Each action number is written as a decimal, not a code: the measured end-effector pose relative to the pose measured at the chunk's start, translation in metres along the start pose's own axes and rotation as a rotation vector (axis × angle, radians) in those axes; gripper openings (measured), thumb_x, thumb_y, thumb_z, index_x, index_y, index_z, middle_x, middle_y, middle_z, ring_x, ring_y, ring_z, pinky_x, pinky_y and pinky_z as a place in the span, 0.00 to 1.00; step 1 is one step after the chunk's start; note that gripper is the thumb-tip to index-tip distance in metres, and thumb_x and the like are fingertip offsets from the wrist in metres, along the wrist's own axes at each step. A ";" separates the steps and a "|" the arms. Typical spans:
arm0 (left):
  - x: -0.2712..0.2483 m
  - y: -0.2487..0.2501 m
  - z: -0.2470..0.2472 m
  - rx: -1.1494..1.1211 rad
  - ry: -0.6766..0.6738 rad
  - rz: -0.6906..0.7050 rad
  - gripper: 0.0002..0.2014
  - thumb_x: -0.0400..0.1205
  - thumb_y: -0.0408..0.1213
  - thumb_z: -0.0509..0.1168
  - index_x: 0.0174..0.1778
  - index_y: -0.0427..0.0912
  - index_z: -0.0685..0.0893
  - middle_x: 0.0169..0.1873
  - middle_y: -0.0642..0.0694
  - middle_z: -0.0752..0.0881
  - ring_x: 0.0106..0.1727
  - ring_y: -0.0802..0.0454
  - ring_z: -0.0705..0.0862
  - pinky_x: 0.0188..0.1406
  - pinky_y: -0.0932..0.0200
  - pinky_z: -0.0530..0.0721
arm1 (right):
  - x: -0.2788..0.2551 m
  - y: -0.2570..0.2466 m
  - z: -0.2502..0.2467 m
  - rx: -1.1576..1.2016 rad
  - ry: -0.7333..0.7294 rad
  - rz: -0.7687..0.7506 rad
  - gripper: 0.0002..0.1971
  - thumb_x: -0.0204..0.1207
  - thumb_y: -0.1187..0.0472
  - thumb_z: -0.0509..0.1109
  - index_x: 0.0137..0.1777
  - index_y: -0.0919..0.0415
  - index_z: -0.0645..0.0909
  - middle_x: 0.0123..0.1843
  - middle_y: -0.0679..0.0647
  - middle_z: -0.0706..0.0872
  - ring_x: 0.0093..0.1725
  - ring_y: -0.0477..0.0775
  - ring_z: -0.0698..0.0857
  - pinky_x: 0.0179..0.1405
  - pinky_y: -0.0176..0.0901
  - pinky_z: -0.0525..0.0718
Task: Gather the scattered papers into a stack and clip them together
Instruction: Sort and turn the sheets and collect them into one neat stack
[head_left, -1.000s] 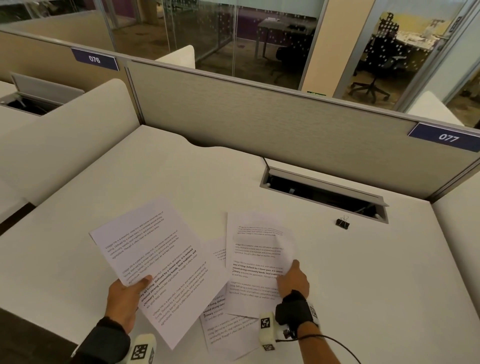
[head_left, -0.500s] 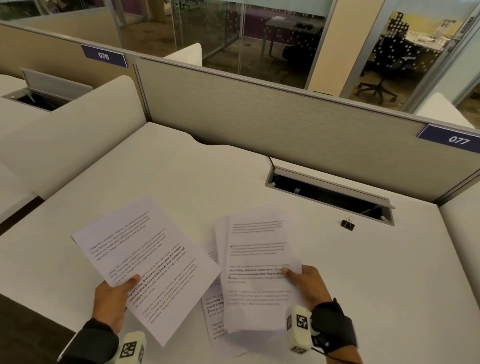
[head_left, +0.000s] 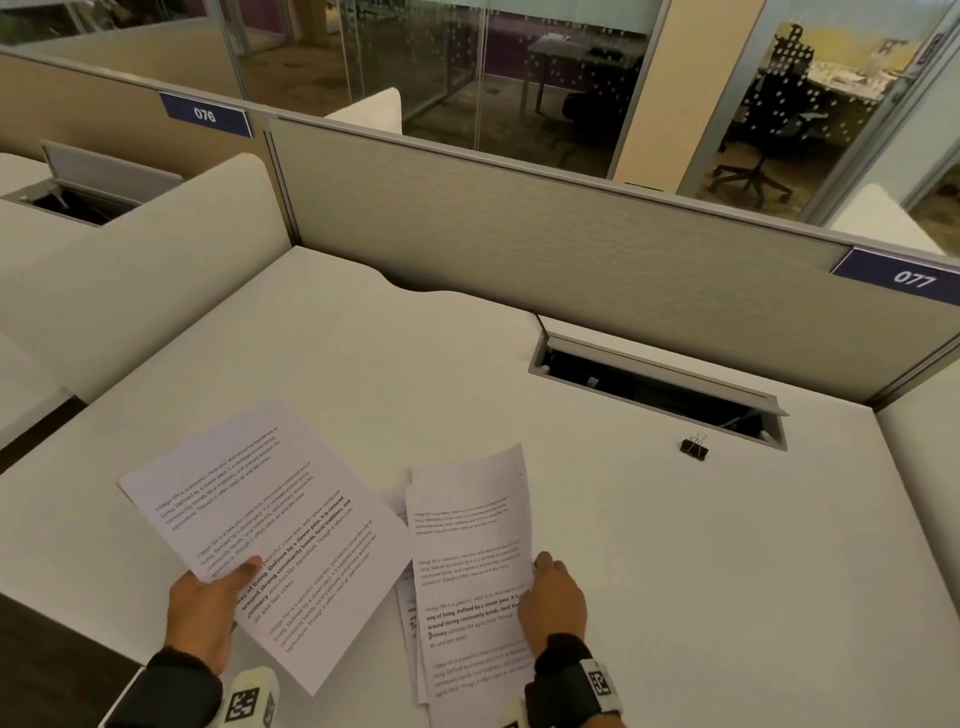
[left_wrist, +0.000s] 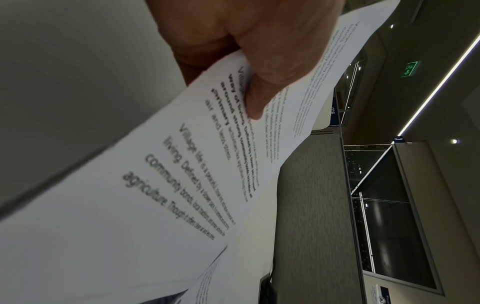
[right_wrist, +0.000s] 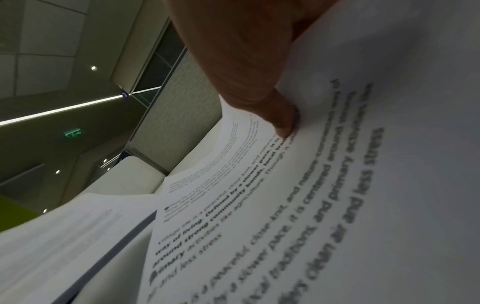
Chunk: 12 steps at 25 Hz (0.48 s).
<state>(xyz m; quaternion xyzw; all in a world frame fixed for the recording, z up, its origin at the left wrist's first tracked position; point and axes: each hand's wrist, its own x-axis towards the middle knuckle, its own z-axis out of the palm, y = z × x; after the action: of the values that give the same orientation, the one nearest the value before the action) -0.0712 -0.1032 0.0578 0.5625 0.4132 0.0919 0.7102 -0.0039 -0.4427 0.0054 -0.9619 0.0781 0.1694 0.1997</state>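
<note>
My left hand (head_left: 208, 608) pinches a printed sheet (head_left: 270, 530) by its near left edge, thumb on top, and holds it tilted above the desk; the left wrist view shows the thumb (left_wrist: 262, 86) pressed on that sheet (left_wrist: 161, 185). My right hand (head_left: 553, 603) grips the right edge of several printed sheets (head_left: 467, 561), lifted slightly, with more sheets (head_left: 410, 623) lying under them. In the right wrist view the thumb (right_wrist: 280, 115) sits on the top page (right_wrist: 311, 205). A black binder clip (head_left: 694, 449) lies alone on the desk, far right of the papers.
The white desk (head_left: 675, 571) is bounded by a grey partition (head_left: 571, 249) at the back and a white side divider (head_left: 135, 270) at the left. An open cable hatch (head_left: 654, 389) is sunk into the desk just behind the clip.
My right hand has gone from pressing flat on a sheet to gripping several sheets by their right edge and lifting them. The left hand's sheet has stayed raised.
</note>
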 end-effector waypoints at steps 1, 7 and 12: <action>0.001 0.000 0.000 0.001 -0.002 -0.003 0.23 0.79 0.23 0.65 0.70 0.42 0.77 0.63 0.38 0.82 0.60 0.38 0.81 0.64 0.36 0.77 | 0.000 -0.001 -0.001 0.026 -0.018 0.011 0.11 0.79 0.65 0.60 0.60 0.60 0.73 0.52 0.53 0.82 0.45 0.51 0.80 0.45 0.38 0.80; 0.004 0.006 0.002 0.039 -0.025 0.015 0.22 0.79 0.22 0.65 0.69 0.42 0.77 0.62 0.35 0.83 0.59 0.36 0.81 0.63 0.33 0.78 | 0.010 0.018 -0.018 0.597 -0.208 0.132 0.16 0.62 0.66 0.71 0.52 0.60 0.77 0.51 0.55 0.88 0.47 0.57 0.88 0.47 0.47 0.89; 0.005 0.010 0.010 0.059 -0.059 0.024 0.22 0.79 0.23 0.65 0.69 0.42 0.76 0.61 0.36 0.83 0.58 0.36 0.82 0.60 0.35 0.80 | 0.013 0.041 -0.068 0.840 -0.128 0.067 0.14 0.66 0.74 0.71 0.50 0.62 0.87 0.47 0.58 0.93 0.46 0.61 0.92 0.53 0.63 0.89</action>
<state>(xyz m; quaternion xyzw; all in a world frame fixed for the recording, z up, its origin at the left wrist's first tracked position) -0.0580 -0.1035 0.0641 0.5906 0.3879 0.0719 0.7040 0.0193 -0.5087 0.0451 -0.7814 0.1588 0.1888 0.5732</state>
